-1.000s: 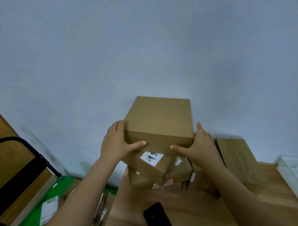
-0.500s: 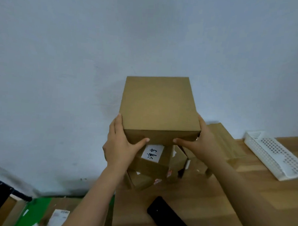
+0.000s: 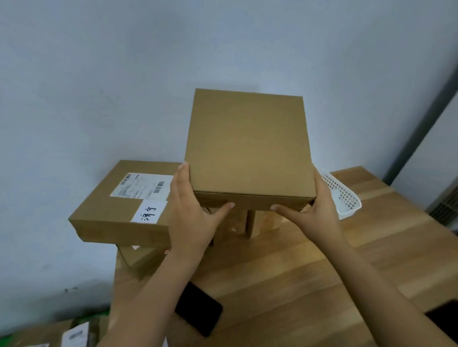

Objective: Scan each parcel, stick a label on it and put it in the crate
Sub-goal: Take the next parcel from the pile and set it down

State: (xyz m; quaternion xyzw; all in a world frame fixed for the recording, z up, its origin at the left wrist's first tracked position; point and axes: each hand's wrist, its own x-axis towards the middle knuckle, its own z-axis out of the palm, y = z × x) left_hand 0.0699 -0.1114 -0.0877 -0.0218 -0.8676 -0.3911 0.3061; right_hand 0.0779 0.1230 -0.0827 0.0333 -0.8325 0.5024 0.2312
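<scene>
Plain brown cardboard parcel (image 3: 250, 145), unlabelled on top, is held in the air above the back of a wooden table (image 3: 283, 280), in front of a pale wall. The left hand (image 3: 191, 219) and right hand (image 3: 315, 216) clasp its two sides, fingers straight and thumbs stretched across its near face. Left of it, a labelled parcel (image 3: 100, 212) with a shipping label (image 3: 142, 186) and a handwritten sticker (image 3: 149, 211) rests on another box. A white perforated basket (image 3: 345, 196) sits behind the right hand, its contents hidden. A black phone (image 3: 199, 312) lies on the table. Bottom left, blurred labelled parcels (image 3: 53, 336) lie below table level.
</scene>
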